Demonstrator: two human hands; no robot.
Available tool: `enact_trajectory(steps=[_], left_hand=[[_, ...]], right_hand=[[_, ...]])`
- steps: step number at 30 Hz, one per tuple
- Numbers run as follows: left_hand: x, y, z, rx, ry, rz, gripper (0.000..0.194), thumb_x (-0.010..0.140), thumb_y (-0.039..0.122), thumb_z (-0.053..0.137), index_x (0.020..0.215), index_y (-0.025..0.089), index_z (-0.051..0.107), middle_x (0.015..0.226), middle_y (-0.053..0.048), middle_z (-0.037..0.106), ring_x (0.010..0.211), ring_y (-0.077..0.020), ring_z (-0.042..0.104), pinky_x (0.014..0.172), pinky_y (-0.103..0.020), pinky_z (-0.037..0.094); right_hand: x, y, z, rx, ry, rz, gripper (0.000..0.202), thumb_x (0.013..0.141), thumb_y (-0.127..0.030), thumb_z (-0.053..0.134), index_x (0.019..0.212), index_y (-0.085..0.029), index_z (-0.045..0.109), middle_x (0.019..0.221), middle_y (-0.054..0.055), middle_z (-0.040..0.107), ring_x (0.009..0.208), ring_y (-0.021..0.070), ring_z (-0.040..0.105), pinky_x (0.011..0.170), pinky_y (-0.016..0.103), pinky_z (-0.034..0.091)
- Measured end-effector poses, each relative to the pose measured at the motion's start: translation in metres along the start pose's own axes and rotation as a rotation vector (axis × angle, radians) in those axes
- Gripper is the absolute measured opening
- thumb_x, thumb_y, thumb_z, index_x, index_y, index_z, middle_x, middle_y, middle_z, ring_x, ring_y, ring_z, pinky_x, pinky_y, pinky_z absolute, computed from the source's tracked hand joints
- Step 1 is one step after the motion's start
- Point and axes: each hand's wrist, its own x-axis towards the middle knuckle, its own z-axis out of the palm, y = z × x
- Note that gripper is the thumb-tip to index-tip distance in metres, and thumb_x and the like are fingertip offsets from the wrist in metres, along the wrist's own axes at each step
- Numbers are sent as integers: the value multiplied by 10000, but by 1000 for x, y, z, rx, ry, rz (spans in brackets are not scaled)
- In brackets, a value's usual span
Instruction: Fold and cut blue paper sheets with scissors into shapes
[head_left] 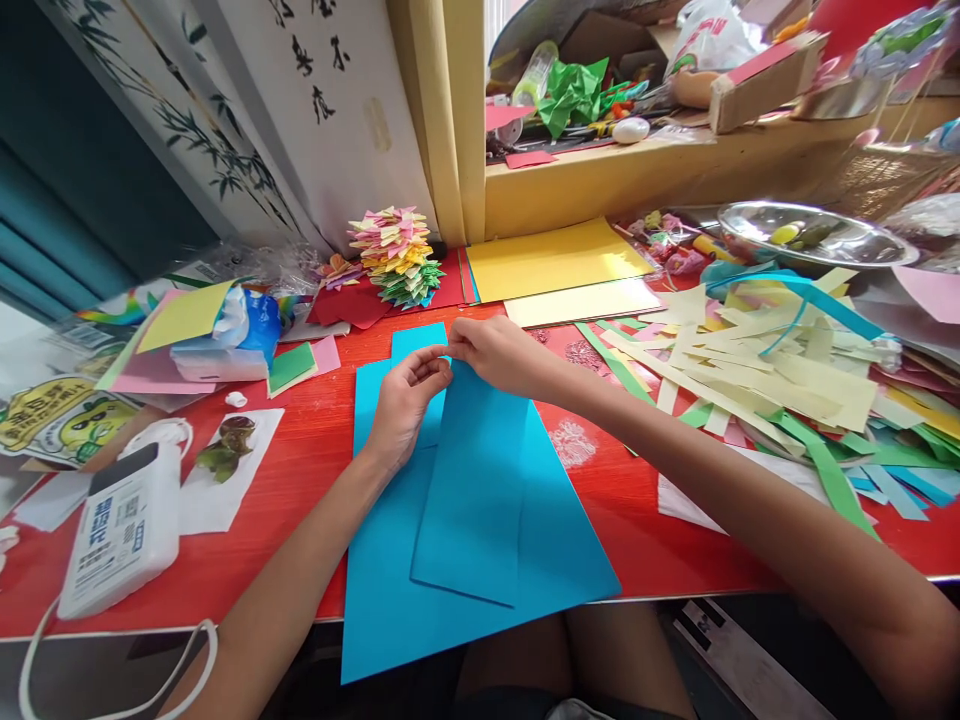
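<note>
A folded piece of blue paper point(476, 490) stands tilted toward me, its far end pinched between the fingertips of both hands. My left hand point(409, 405) is closed at the upper left corner of it. From the right, my right hand point(495, 355) pinches the same end, so the fingertips nearly meet. Beneath lies a larger blue sheet point(382, 620), whose near edge hangs past the table edge. Another blue paper piece point(417, 340) sticks out just beyond my left hand.
Cut paper strips point(757, 350) heap up on the right, near a metal bowl point(885, 245). At the back are yellow sheets point(559, 262) and a folded-paper model point(397, 255). On the left lie a tissue pack point(259, 335) and a white device point(124, 535) with a cable.
</note>
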Motion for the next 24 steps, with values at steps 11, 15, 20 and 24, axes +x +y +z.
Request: enact_trajectory(steps=[11,15,20,24], left_hand=[[-1,0,2,27,-27,2,238,655,197,725,889,181,680,742,12,583,732,-93,522,709,-206,414],[-1,1,2,31,-26,10,245,645,190,726,886,178,682,742,11,580,732,-97,518,707,-212,413],[-1,1,2,29,-30,10,241,649,201,728,885,181,685,741,12,581,734,-95,518,706,-207,417],[-3,1,4,25,-41,-5,229,651,199,736,875,195,690,755,15,582,748,-88,523,712,-194,425]], right_hand=[[1,2,-11,34,73,22,176,893,-231,420,805,-145,544,706,43,580,588,122,410,520,234,248],[1,2,-13,44,61,35,175,895,-242,430,831,-145,561,726,44,585,605,123,418,522,226,257],[1,1,-13,35,69,36,176,897,-239,435,843,-142,572,727,44,589,607,126,429,522,227,255],[2,5,-17,17,109,45,174,900,-242,438,850,-145,574,708,43,589,606,137,442,521,234,249]])
